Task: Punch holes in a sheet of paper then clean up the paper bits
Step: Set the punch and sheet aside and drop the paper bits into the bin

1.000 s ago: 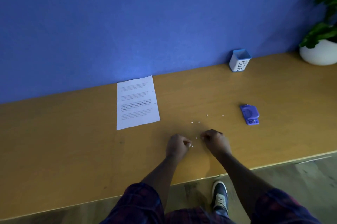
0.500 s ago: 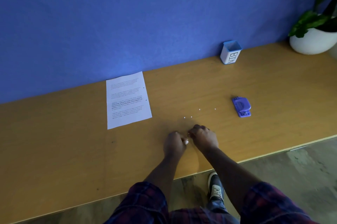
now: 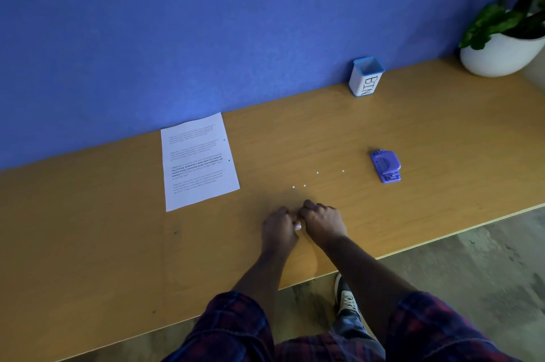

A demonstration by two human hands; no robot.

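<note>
My left hand [image 3: 278, 227] rests on the wooden table [image 3: 88, 243] with its fingers curled, and a white paper bit [image 3: 298, 226] shows at its thumb. My right hand [image 3: 324, 221] is curled too, fingertips touching the left hand; whether it holds a bit is hidden. Several loose paper bits [image 3: 304, 185] lie on the table just beyond the hands. The printed sheet [image 3: 199, 161] lies flat at the left, with two punched holes near its right edge. The purple hole punch [image 3: 385, 166] sits to the right of the bits.
A small white and blue cup marked BIN [image 3: 365, 78] stands against the blue wall at the back. A white plant pot [image 3: 501, 55] stands at the far right. The table's front edge runs just behind my wrists, and my shoe [image 3: 346, 299] is below it.
My right hand has moved left until its fingertips meet my left hand. The left hand has barely moved. The loose bits, sheet and punch have stayed in place.
</note>
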